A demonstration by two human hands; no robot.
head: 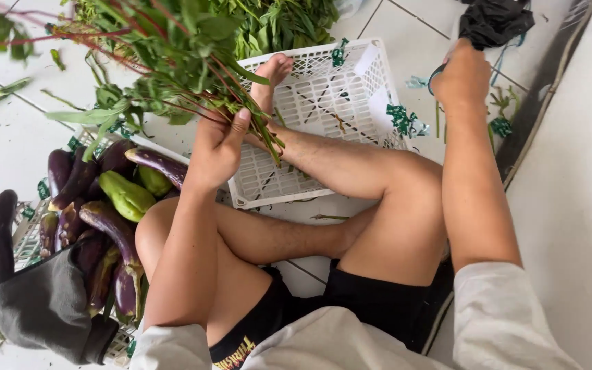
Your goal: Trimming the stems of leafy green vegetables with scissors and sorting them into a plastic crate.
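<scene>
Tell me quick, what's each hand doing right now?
Left hand: closed on a bunch of leafy greens.
Right hand: closed around a dark looped handle; what it belongs to is unclear.

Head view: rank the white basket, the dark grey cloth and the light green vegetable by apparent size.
1. White basket, largest.
2. Dark grey cloth; it lies nearer the camera, so its real size is unsure.
3. Light green vegetable, clearly smallest.

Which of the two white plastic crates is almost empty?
The white crate in the middle, under the raised foot, is almost empty. The other crate, at the left, is full of purple eggplants and green ones.
</scene>
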